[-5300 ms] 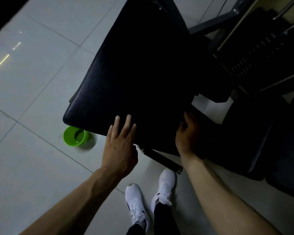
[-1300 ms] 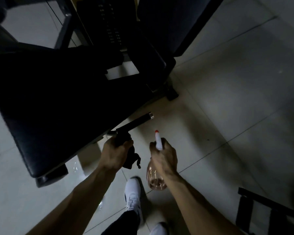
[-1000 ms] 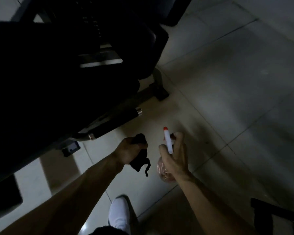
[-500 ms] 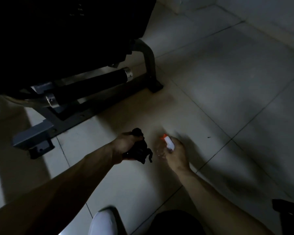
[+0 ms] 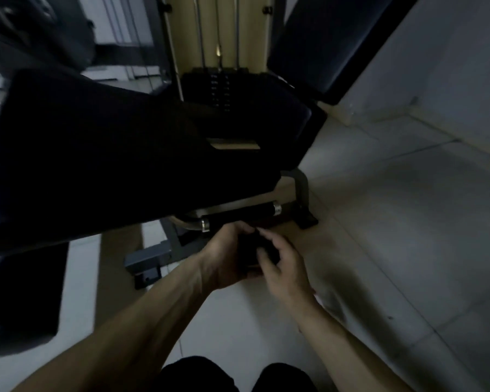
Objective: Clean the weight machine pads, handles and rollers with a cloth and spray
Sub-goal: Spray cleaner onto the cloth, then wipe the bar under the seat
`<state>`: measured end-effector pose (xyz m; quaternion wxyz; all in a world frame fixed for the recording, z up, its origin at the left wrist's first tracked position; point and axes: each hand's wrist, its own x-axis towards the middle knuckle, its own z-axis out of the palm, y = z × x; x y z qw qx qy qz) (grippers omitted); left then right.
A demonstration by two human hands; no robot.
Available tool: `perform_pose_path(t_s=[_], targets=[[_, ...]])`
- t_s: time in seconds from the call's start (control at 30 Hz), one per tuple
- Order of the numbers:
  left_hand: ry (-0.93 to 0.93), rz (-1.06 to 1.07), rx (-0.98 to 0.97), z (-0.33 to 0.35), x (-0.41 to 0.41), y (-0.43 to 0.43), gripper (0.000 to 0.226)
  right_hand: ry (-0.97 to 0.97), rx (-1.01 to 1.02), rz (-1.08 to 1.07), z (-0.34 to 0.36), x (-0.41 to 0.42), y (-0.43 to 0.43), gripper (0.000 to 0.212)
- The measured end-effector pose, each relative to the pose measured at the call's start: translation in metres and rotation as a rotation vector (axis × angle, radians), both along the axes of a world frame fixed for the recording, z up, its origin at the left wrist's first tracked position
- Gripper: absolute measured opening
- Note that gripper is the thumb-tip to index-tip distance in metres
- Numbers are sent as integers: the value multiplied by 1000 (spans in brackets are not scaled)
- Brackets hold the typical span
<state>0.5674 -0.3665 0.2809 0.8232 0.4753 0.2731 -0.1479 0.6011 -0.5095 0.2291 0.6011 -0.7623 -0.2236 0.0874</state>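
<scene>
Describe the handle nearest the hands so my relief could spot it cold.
From the cream weight tower, drop to the big black pad in front of it. Under the pad's lower edge, just above the left hand and right hand and the dark cloth, lies a short handle. Unlike the grey frame tubes nearby, it is black-sleeved with a shiny collar at each end.

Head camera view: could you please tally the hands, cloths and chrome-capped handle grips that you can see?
Hands: 2 (left hand, right hand)
Cloths: 1 (dark cloth, held between both hands)
Handle grips: 1 (handle grip)
Total: 4
</scene>
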Motion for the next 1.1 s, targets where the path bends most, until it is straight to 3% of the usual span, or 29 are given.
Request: perform_pose_path(t_s=[0.1, 0.17, 0.3, 0.4, 0.5, 0.63, 0.8, 0.9, 1.0, 1.1], targets=[[15, 5, 253, 8, -35, 12, 29, -109, 126, -125, 18, -5, 17, 42], [40, 145, 396, 5, -50, 24, 17, -196, 146, -157, 33, -2, 32, 39], [24, 589, 360, -3, -47, 57, 19, -554, -77, 4, 35, 11, 82, 36], [-5, 683, 345, -1, -37, 58, 22, -750, -273, 84, 18, 12, 106, 39], [56, 725, 324, -6, -27, 55, 30, -849, -253, 88, 9, 23, 96, 35], [91, 741, 321, -10, -16, 60, 33, -788, -336, -58, 1, 70, 52, 44], [84, 717, 387, -15, -15, 63, 33, -525, -297, -299, -6, 85, 34, 46], [55, 710, 404, -16, -16, 63, 26, -528, -176, -268, -10, 44, 71, 46], [40, 726, 428, -16, -18, 59, 17, -545, -60, -104, -12, -6, 110, 53], [32, 733, 421, -14, -19, 58, 18, -582, 4, -48, -14, -13, 108, 55]])
